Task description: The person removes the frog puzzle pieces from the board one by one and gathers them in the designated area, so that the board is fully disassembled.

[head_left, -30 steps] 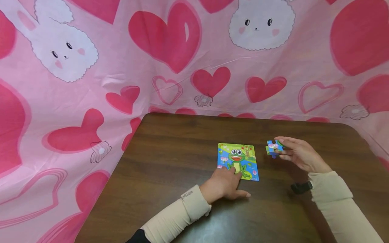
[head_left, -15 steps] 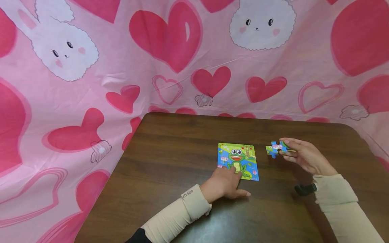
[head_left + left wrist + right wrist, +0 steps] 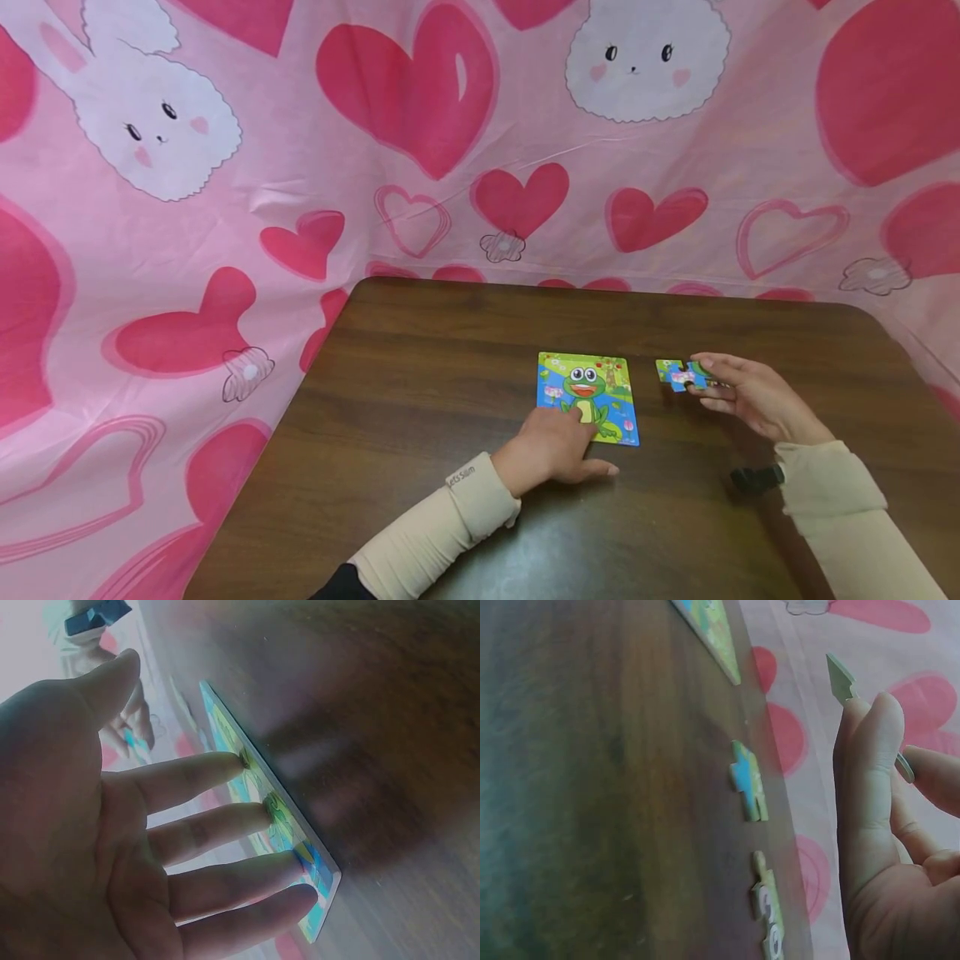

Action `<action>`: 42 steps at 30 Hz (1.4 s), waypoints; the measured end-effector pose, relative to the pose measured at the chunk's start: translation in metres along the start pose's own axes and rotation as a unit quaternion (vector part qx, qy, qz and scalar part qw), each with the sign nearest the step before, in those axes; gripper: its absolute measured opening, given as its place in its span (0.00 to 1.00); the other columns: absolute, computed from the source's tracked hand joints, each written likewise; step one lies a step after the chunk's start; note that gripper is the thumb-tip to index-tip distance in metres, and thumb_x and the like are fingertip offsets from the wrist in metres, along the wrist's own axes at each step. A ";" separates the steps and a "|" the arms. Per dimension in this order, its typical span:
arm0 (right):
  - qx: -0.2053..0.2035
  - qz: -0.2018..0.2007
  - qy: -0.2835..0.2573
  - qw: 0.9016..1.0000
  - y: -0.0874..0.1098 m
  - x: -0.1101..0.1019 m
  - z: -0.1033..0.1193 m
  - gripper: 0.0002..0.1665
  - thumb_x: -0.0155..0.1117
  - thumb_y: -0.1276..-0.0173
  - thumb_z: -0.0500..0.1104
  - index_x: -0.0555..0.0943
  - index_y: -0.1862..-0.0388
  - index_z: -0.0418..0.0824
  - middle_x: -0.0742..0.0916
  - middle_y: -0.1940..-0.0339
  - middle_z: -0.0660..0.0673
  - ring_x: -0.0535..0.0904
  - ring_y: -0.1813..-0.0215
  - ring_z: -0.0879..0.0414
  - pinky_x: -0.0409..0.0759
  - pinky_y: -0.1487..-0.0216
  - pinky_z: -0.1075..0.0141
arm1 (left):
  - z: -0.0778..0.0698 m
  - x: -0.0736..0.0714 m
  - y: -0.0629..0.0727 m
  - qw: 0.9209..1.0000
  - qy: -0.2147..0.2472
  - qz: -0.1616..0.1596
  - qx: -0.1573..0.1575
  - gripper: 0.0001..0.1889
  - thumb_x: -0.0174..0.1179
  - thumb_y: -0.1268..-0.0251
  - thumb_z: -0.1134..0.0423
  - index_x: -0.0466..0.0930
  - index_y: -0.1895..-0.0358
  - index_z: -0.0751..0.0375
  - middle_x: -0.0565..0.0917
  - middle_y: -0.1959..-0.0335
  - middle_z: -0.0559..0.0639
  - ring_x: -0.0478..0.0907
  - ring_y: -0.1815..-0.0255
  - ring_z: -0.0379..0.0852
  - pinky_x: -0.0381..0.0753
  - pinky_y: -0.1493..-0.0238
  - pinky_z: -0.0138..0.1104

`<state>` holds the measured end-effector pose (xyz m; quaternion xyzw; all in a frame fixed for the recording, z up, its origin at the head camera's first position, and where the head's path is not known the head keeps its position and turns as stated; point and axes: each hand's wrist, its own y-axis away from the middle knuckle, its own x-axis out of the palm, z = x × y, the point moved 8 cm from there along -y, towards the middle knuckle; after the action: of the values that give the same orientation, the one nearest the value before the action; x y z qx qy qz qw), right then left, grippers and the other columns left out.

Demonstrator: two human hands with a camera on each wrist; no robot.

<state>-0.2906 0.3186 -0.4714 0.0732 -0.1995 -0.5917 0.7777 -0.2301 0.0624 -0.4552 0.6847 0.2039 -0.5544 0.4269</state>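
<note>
A square picture card of a cartoon frog lies flat on the table. My left hand rests its fingertips on the card's lower part, fingers extended; the left wrist view shows them touching its picture side. To the right of the card, my right hand pinches a jigsaw piece with a pink flower on blue, just above the table. From the right wrist that jigsaw piece appears edge-on between thumb and fingers. A loose green-and-blue piece shows just beyond it.
Two loose jigsaw pieces lie on the table in the right wrist view: a blue-and-green piece and a piece with frog eyes. Behind the brown table hangs a pink cloth with hearts and rabbits.
My right hand has shifted a little right and toward me, and the held piece has come lower and turned flatter. More of the loose piece beyond it shows. The left hand stays on the card.
</note>
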 end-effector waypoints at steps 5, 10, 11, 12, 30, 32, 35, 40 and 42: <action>0.003 0.011 0.020 1.000 0.003 -0.003 -0.011 0.15 0.52 0.18 0.45 0.86 0.51 0.57 0.88 0.53 0.59 0.90 0.54 0.58 0.87 0.53 0.63 | 0.000 0.001 0.000 1.000 -0.004 0.000 -0.002 0.35 0.47 0.37 0.21 0.74 0.30 0.30 0.79 0.39 0.40 0.79 0.47 0.42 0.80 0.57 0.39; 0.014 0.005 0.040 0.999 0.004 -0.007 -0.020 0.13 0.52 0.18 0.47 0.85 0.52 0.58 0.88 0.53 0.63 0.90 0.54 0.58 0.87 0.53 0.62 | 0.000 0.001 -0.002 1.000 -0.008 -0.004 -0.002 0.36 0.47 0.37 0.21 0.73 0.30 0.30 0.78 0.38 0.40 0.79 0.46 0.42 0.80 0.56 0.39; 0.016 0.001 0.045 0.999 0.004 -0.008 -0.022 0.13 0.53 0.19 0.47 0.85 0.52 0.58 0.88 0.53 0.63 0.90 0.55 0.58 0.87 0.53 0.62 | 0.000 0.001 -0.002 1.000 -0.008 -0.004 -0.002 0.36 0.47 0.37 0.21 0.73 0.30 0.30 0.78 0.38 0.40 0.79 0.46 0.42 0.80 0.56 0.39; 0.020 -0.005 0.050 0.999 0.004 -0.009 -0.023 0.12 0.53 0.19 0.48 0.85 0.52 0.59 0.88 0.54 0.64 0.90 0.55 0.58 0.87 0.53 0.62 | 0.001 0.001 -0.002 1.000 -0.009 -0.004 -0.002 0.36 0.47 0.37 0.21 0.73 0.30 0.30 0.78 0.38 0.40 0.79 0.45 0.42 0.80 0.57 0.39; 0.024 0.002 0.073 0.997 0.010 -0.006 -0.037 0.11 0.54 0.19 0.47 0.84 0.50 0.59 0.88 0.53 0.65 0.90 0.53 0.58 0.87 0.52 0.62 | 0.000 0.001 -0.004 1.000 -0.017 -0.016 0.004 0.35 0.46 0.36 0.21 0.75 0.31 0.31 0.79 0.38 0.41 0.79 0.48 0.42 0.79 0.58 0.38; 0.019 -0.003 0.086 0.996 0.011 -0.007 -0.036 0.10 0.55 0.20 0.47 0.83 0.50 0.58 0.88 0.53 0.65 0.90 0.53 0.58 0.87 0.52 0.61 | 0.000 0.001 -0.004 1.000 -0.018 -0.019 0.004 0.35 0.46 0.36 0.21 0.75 0.31 0.31 0.79 0.39 0.41 0.80 0.48 0.42 0.79 0.58 0.38; 0.020 -0.015 0.124 0.992 0.012 -0.009 -0.036 0.16 0.55 0.20 0.49 0.80 0.39 0.48 0.87 0.52 0.65 0.90 0.52 0.58 0.87 0.51 0.60 | 0.000 0.000 -0.004 1.000 -0.015 -0.020 0.003 0.35 0.47 0.36 0.21 0.75 0.32 0.31 0.79 0.40 0.40 0.79 0.49 0.41 0.79 0.57 0.38; 0.018 -0.033 0.222 0.974 0.017 -0.009 -0.034 0.39 0.52 0.19 0.52 0.61 0.24 0.25 0.86 0.43 0.52 0.88 0.51 0.61 0.87 0.50 0.59 | 0.000 0.000 -0.004 1.000 -0.013 -0.017 0.002 0.35 0.47 0.36 0.21 0.75 0.31 0.30 0.79 0.39 0.40 0.79 0.49 0.41 0.79 0.58 0.38; 0.016 -0.040 0.251 0.967 0.020 -0.008 -0.032 0.40 0.51 0.18 0.54 0.59 0.23 0.24 0.84 0.39 0.46 0.87 0.51 0.64 0.87 0.50 0.60 | 0.000 0.000 -0.004 1.000 -0.012 -0.018 0.001 0.35 0.47 0.37 0.21 0.75 0.31 0.30 0.79 0.40 0.40 0.79 0.50 0.41 0.79 0.59 0.37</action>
<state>-0.2619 0.3280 -0.4949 0.2402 -0.0041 -0.5816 0.7772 -0.2332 0.0642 -0.4564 0.6745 0.2100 -0.5705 0.4188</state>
